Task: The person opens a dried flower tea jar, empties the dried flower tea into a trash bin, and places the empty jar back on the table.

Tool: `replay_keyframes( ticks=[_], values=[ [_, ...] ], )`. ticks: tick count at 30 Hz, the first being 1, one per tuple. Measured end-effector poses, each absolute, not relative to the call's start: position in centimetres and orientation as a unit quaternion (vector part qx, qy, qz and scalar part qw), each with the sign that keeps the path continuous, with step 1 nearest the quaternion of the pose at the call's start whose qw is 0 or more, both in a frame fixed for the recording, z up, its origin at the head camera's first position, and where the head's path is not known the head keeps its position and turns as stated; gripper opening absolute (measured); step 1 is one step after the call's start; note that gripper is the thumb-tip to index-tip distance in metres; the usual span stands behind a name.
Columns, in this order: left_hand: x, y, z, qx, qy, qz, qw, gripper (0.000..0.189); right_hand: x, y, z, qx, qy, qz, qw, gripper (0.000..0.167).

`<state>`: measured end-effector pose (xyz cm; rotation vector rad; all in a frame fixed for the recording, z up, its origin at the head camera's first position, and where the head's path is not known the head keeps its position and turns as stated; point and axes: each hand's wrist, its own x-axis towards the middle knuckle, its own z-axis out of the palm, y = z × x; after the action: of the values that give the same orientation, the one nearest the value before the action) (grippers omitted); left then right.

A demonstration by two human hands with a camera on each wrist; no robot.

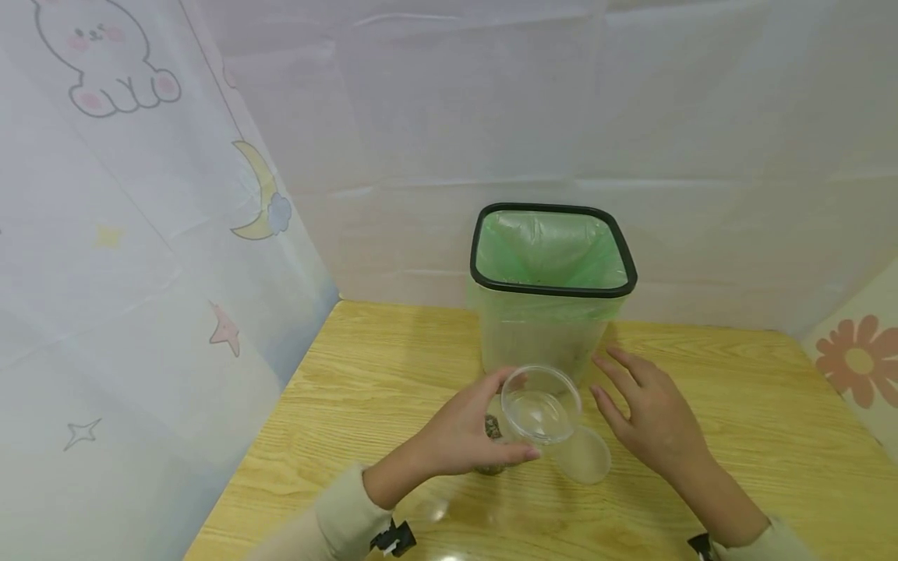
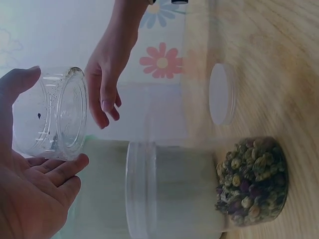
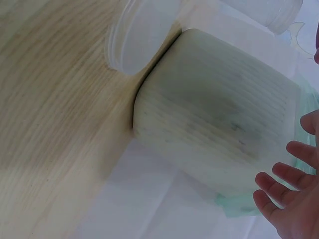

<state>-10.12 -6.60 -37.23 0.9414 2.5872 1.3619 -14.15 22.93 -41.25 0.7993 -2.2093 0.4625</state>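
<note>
My left hand (image 1: 466, 436) grips a clear plastic jar (image 1: 539, 409) between thumb and fingers, tilted. In the left wrist view a few dark specks cling inside this held jar (image 2: 50, 114). Behind the left hand stands a second clear jar (image 2: 192, 186), its bottom part filled with dried flower buds (image 2: 254, 181); the hand hides much of it in the head view. Fingers spread, my right hand (image 1: 652, 417) hovers to the right of the held jar and touches nothing. A whitish round lid (image 1: 584, 454) lies on the table between the hands.
A pale waste bin (image 1: 540, 327) with a black rim and a green bag (image 1: 547, 249) inside stands just beyond the hands. The wooden table (image 1: 393, 351) meets cloth-covered walls (image 1: 421, 140) at the back and left.
</note>
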Motion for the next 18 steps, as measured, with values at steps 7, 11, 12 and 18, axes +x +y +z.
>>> replay_keyframes(
  ticks=[7,11,12,18],
  values=[
    [-9.4,-5.9,-38.0,0.34,0.838,0.427,0.018,0.086,-14.0,23.2,-41.9,0.303,-0.868,0.175,0.354,0.063],
    [-8.9,-5.5,-38.2,0.371,0.827,0.422,0.015,0.089,-14.0,23.3,-42.1,0.3,-0.868,0.177,0.353,0.064],
    [-8.8,-5.4,-38.3,0.38,0.824,0.42,0.015,0.09,-14.0,23.4,-42.2,0.299,-0.869,0.177,0.353,0.064],
    [-8.0,-4.4,-39.0,0.412,0.813,0.411,0.027,0.091,-14.3,23.7,-42.0,0.294,-0.872,0.174,0.351,0.063]
  ],
)
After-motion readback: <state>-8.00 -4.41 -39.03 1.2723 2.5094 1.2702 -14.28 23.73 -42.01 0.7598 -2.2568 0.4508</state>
